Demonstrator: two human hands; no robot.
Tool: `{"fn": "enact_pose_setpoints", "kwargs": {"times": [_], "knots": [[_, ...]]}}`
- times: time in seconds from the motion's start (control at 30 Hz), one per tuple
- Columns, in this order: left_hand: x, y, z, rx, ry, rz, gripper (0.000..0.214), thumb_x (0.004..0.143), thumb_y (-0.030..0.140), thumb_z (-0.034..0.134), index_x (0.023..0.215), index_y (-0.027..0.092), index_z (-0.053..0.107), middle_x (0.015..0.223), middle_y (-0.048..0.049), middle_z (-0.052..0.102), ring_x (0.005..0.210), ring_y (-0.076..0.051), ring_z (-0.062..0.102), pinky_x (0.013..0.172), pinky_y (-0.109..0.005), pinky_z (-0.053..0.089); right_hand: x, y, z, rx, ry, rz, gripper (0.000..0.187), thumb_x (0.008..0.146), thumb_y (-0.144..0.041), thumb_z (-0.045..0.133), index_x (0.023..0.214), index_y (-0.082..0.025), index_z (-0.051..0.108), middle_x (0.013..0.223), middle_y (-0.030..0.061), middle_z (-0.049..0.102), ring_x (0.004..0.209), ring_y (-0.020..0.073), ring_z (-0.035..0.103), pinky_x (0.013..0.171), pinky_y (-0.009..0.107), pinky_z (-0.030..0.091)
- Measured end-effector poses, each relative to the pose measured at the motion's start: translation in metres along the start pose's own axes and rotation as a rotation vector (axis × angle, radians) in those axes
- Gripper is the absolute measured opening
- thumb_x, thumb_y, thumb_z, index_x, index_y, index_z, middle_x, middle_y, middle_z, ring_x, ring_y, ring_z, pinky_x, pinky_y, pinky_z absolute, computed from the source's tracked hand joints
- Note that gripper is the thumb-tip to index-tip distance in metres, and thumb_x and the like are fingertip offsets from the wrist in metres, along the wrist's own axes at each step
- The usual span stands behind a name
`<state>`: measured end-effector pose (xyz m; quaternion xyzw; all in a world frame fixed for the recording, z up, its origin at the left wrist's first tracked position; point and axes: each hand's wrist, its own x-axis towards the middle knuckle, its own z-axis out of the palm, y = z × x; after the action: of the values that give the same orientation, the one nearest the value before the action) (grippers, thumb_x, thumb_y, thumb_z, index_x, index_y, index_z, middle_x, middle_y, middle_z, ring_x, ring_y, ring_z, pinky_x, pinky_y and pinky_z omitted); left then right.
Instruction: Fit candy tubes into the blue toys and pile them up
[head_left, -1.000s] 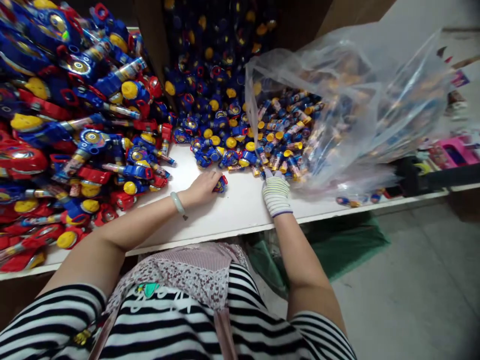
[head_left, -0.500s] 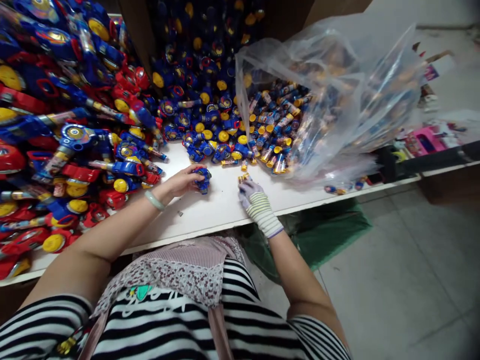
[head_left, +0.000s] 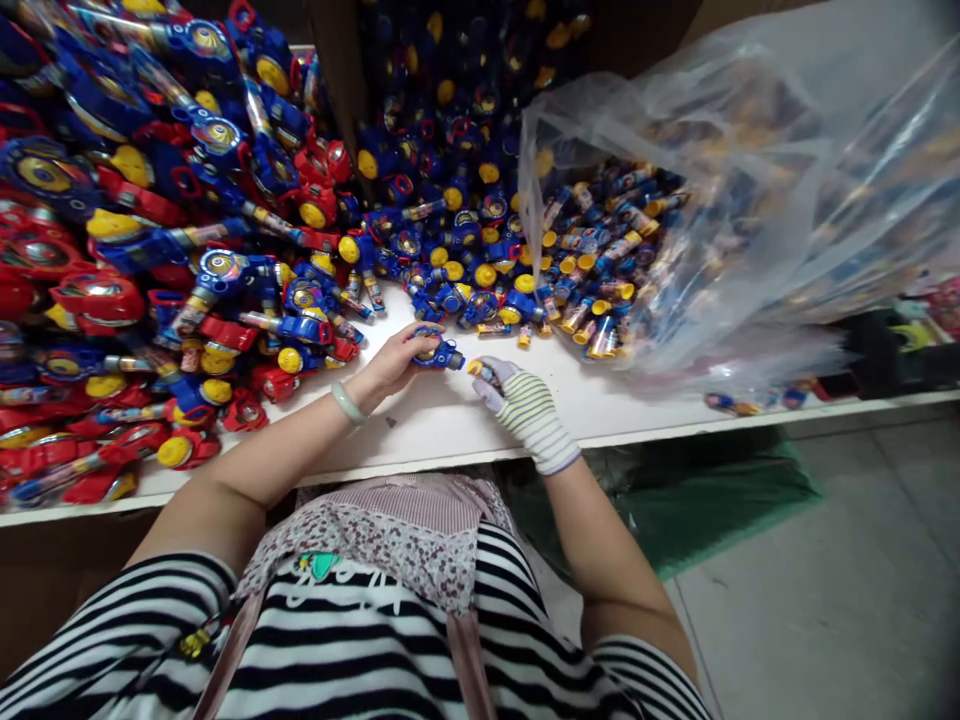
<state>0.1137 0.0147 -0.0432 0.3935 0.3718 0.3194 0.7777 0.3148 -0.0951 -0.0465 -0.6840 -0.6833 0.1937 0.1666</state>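
Observation:
My bare left hand (head_left: pixel 399 362), with a pale bangle at the wrist, grips a blue toy body (head_left: pixel 439 352) whose short dark neck points right. My right hand (head_left: pixel 517 395) wears a striped glove and holds a small tube with a yellow end (head_left: pixel 484 372) between thumb and fingers. That yellow end faces the neck, with a narrow gap between the two. Just behind the hands lie similar blue toy bodies (head_left: pixel 450 300) and loose tubes with yellow ends (head_left: pixel 523 336).
Red and blue toys with tubes attached pile high on the left (head_left: pixel 225 265). At the right, a clear plastic bag (head_left: pixel 720 200) spills many small tubes (head_left: pixel 600 250) onto the white tabletop (head_left: pixel 420 430). A green bag (head_left: pixel 712 500) hangs below the table's front edge.
The blue toy body has turned so its neck points right. My right hand has brought the tube close to it. The whole view has shifted, moving the scene rightward.

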Motion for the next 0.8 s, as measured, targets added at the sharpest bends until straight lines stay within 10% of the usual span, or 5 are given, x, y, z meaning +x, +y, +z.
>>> {"fn": "enact_pose_setpoints", "kwargs": {"times": [0.27,0.53,0.7,0.8], "knots": [[-0.007,0.007,0.004,0.027,0.041,0.056,0.037,0.066,0.032,0.072,0.096,0.015,0.061,0.083,-0.0013,0.060,0.067,-0.013,0.059,0.050,-0.022,0.052,0.009,-0.042,-0.014,-0.236,-0.094,-0.029,0.044,0.097,-0.045,0.040,0.125,-0.018,0.060,0.110,0.0127,0.071,0.087,0.0242,0.067,0.073,0.030,0.043],[-0.026,0.041,-0.001,0.447,-0.143,0.259,0.033,0.065,0.030,0.078,0.093,0.016,0.067,0.092,-0.0037,0.065,0.086,-0.018,0.060,0.078,-0.027,0.049,0.003,-0.040,0.006,0.852,-0.304,0.001,0.067,0.093,-0.069,0.025,0.090,-0.017,0.066,0.055,-0.0009,0.052,0.046,0.0125,0.041,0.050,0.025,0.034],[-0.020,0.041,0.002,0.454,0.035,0.251,0.028,0.072,0.031,0.070,0.095,0.017,0.065,0.084,-0.0018,0.062,0.077,-0.016,0.057,0.071,-0.027,0.046,0.013,-0.046,0.007,0.544,0.013,0.096,0.053,0.076,-0.069,0.057,0.092,-0.020,0.064,0.083,0.0083,0.064,0.073,0.0195,0.055,0.063,0.028,0.040],[-0.020,0.039,0.000,0.335,-0.064,0.236,0.031,0.069,0.033,0.071,0.096,0.017,0.065,0.083,-0.0017,0.061,0.074,-0.014,0.056,0.068,-0.025,0.045,0.004,-0.050,0.013,0.756,-0.160,0.141,0.052,0.080,-0.071,0.047,0.084,-0.021,0.060,0.062,0.0021,0.055,0.055,0.0153,0.047,0.053,0.026,0.036]]}}
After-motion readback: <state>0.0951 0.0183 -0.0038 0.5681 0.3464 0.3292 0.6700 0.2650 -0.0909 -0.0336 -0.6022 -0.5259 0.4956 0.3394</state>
